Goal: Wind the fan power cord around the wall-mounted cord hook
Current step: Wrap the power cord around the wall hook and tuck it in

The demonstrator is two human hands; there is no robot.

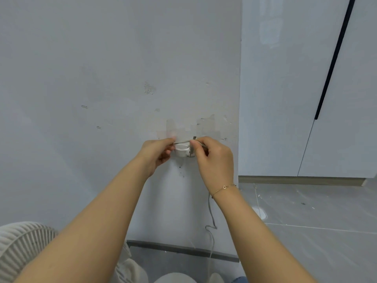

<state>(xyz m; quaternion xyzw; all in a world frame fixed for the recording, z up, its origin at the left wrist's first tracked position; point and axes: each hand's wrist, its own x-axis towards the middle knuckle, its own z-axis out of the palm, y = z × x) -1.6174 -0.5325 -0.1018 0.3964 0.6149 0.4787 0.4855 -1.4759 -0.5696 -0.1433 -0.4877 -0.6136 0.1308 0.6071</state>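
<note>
A small white cord hook (181,150) is fixed to the grey wall at mid-height. A thin grey power cord (183,142) is stretched taut just above the hook between my two hands. My left hand (158,153) pinches its left end beside the hook. My right hand (214,158) pinches the cord on the hook's right side. The rest of the cord (211,213) hangs below my right wrist, kinks and drops toward the floor. The white fan (18,250) shows its ribbed grille at the lower left.
The wall has chipped paint and tape remnants (206,124) above the hook. A white cabinet with a dark vertical handle (334,58) stands to the right. Grey tiled floor (316,231) lies below it, with a dark skirting strip (183,251) under the wall.
</note>
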